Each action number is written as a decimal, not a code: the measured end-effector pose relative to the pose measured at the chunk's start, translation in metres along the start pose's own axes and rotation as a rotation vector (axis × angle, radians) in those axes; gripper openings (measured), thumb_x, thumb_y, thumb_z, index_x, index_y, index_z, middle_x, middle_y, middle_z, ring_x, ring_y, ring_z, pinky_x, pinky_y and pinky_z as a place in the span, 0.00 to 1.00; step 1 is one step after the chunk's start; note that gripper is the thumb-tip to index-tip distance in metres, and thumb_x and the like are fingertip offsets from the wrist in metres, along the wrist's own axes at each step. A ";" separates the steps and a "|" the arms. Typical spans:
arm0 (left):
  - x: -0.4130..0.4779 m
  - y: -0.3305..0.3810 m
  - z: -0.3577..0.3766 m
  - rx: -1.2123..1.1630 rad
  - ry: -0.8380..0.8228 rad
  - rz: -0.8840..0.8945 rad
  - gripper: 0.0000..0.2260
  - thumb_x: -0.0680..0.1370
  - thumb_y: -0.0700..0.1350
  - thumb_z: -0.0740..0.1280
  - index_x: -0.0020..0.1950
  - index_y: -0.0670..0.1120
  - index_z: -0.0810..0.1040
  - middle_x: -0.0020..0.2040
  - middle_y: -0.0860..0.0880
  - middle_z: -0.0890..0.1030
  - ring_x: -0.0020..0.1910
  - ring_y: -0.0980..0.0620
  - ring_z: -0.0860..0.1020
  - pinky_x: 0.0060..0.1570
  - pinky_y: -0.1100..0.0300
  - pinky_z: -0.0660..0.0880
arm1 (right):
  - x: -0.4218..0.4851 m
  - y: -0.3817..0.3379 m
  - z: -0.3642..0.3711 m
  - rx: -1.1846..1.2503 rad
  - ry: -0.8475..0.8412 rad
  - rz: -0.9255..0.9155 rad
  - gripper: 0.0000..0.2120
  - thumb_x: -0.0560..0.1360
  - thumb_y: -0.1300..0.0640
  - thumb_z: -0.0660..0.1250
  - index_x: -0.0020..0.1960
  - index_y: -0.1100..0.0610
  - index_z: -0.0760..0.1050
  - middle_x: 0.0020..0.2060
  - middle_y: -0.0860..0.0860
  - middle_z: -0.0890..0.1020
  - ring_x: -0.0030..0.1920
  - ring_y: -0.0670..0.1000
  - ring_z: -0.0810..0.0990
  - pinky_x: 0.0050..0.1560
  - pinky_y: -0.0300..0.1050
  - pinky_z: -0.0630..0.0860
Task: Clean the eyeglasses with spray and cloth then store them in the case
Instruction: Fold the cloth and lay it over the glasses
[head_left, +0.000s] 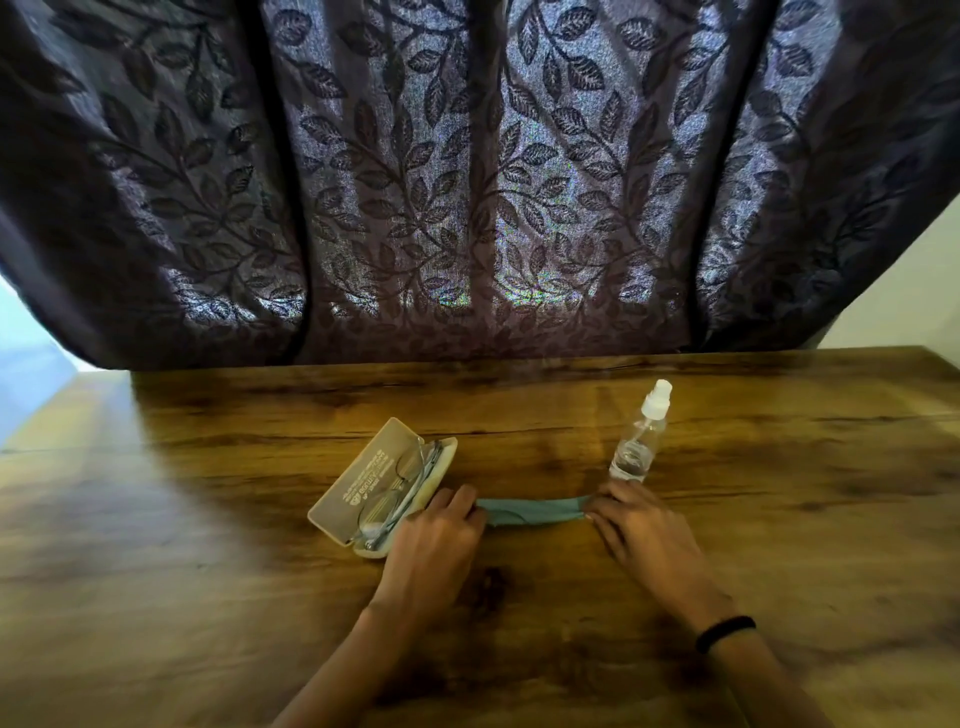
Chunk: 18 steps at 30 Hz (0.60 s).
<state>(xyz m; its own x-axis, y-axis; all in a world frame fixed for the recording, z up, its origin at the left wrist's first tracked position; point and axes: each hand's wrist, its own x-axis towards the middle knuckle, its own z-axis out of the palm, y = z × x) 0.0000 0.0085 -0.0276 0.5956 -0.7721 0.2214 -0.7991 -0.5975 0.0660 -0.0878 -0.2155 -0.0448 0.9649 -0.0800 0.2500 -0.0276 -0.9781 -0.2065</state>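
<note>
Pinching the cloth (530, 512) at both ends: left fingers (460, 501) are curling over its left end, right fingers (605, 512) are curling over its right end. Thumbs are hiding under the hands, so the exact grip is not showing. Cloth is running as a narrow teal band between the two hands, low over the table (208, 545); whether it is touching the wood is unclear.

Left hand (434, 530) is sitting just beside the near end of the case (358, 483), perhaps touching it. Right hand (641, 525) is sitting just in front of the bottle (638, 447), which is standing upright.

Glasses (400, 483) are lying folded inside the open case, lid tipped back to the left.

Judgement: the step in hand is looking like pulling the bunched cloth flat. Whether the lenses are already cleaned is not showing.

Notes for doing it well:
- Tension should be staying even on both ends, so the band is opening into a flat sheet rather than twisting
- Left hand should be drawing toward the body, not outward; a sideways nudge is risking a shifted case and rattled glasses
- Right hand should be staying low and clear of the bottle; it is tall and narrow and likely tipping easily
- Grip should be staying at the edges, leaving the middle of the cloth free of finger grease
</note>
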 end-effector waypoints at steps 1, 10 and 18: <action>-0.001 0.000 -0.001 0.011 0.004 0.013 0.08 0.67 0.42 0.75 0.44 0.45 0.80 0.44 0.48 0.79 0.37 0.53 0.78 0.26 0.63 0.76 | 0.000 0.000 0.000 -0.006 0.004 0.002 0.08 0.76 0.56 0.64 0.53 0.52 0.78 0.49 0.48 0.78 0.51 0.48 0.76 0.42 0.41 0.76; -0.013 0.000 0.002 0.071 -0.031 -0.045 0.13 0.60 0.43 0.79 0.42 0.46 0.82 0.41 0.49 0.80 0.35 0.53 0.79 0.22 0.64 0.75 | -0.009 -0.005 -0.005 -0.003 -0.017 0.015 0.08 0.70 0.61 0.71 0.48 0.52 0.80 0.44 0.48 0.80 0.45 0.47 0.78 0.36 0.37 0.72; -0.016 0.010 0.001 -0.054 0.001 -0.079 0.16 0.69 0.47 0.73 0.55 0.49 0.78 0.52 0.50 0.78 0.47 0.52 0.77 0.31 0.62 0.76 | -0.003 0.002 -0.007 0.203 0.065 0.164 0.09 0.76 0.54 0.63 0.54 0.50 0.77 0.50 0.45 0.79 0.49 0.43 0.74 0.46 0.36 0.73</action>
<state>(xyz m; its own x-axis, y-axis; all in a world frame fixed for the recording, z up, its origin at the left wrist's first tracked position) -0.0176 0.0143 -0.0310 0.6572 -0.7227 0.2140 -0.7527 -0.6442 0.1361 -0.0925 -0.2185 -0.0394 0.9329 -0.2531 0.2561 -0.1232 -0.8927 -0.4335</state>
